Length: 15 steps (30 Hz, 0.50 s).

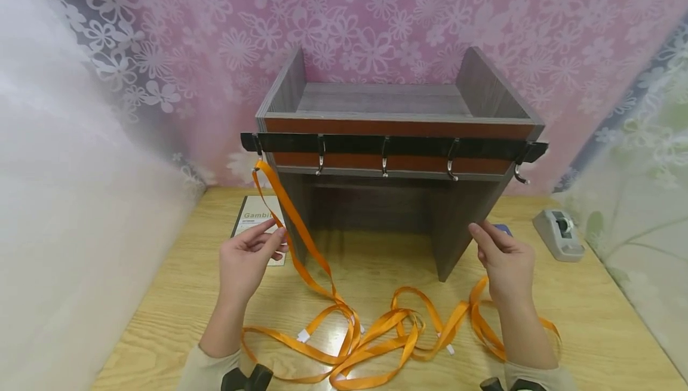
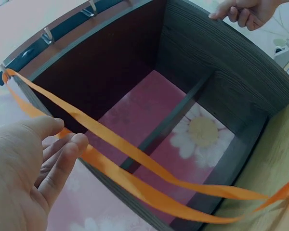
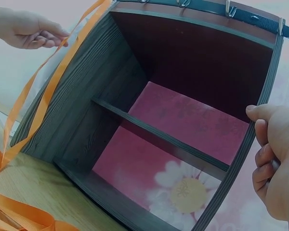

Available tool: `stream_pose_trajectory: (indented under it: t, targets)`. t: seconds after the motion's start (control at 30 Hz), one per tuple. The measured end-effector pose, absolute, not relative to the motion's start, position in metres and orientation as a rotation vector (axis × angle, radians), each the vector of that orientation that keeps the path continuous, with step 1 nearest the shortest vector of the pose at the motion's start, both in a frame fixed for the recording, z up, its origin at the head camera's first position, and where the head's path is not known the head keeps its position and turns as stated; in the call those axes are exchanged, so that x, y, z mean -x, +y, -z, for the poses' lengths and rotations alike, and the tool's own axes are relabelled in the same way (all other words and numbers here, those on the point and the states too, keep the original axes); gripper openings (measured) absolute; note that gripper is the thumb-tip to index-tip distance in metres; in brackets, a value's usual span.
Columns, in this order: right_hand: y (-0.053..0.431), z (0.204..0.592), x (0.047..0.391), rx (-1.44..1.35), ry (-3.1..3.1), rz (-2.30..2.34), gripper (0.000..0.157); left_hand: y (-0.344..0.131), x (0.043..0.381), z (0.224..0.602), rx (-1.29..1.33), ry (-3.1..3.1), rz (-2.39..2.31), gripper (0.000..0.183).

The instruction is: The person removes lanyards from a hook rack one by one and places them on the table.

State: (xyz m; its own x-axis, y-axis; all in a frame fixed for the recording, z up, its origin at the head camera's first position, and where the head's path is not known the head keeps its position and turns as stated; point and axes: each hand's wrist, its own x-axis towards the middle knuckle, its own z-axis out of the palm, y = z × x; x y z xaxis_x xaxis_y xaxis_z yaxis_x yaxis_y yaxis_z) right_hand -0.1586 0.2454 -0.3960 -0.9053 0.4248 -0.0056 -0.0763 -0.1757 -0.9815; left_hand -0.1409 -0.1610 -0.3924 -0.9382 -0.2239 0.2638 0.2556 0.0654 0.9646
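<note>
An orange ribbon [image 1: 292,209] hangs in a loop from the leftmost hook [image 1: 258,161] of a black hook rail [image 1: 355,142]. My left hand [image 1: 249,259] pinches one strand of it between thumb and fingers, below the hook. The rail runs across the front of a grey wooden shelf unit [image 1: 464,206]. My right hand [image 1: 507,265] holds the front edge of the unit's right side panel [image 3: 243,159], thumb on the edge and fingers curled on the outer side. More orange ribbon [image 1: 371,349] with small white tags lies tangled on the table between my forearms.
A booklet [image 1: 258,209] lies behind my left hand. A grey tape dispenser [image 1: 559,236] stands at the right, and a blue object [image 1: 503,229] shows partly behind my right hand. Flowered curtains [image 1: 376,21] surround the wooden table [image 1: 161,307].
</note>
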Motion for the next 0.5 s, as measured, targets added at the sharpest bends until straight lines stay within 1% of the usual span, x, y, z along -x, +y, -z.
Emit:
stream_pose_trajectory:
  t: [0.27, 0.5]
  targets:
    - [0.245, 0.398, 0.161, 0.368, -1.734, -2.134, 0.022, -0.15, 0.145, 0.383, 0.136, -1.947, 1.953, 0.025]
    - [0.246, 0.399, 0.162, 0.358, -1.734, -2.138, 0.02, -0.142, 0.155, 0.382, 0.237, -1.976, 1.96, 0.022]
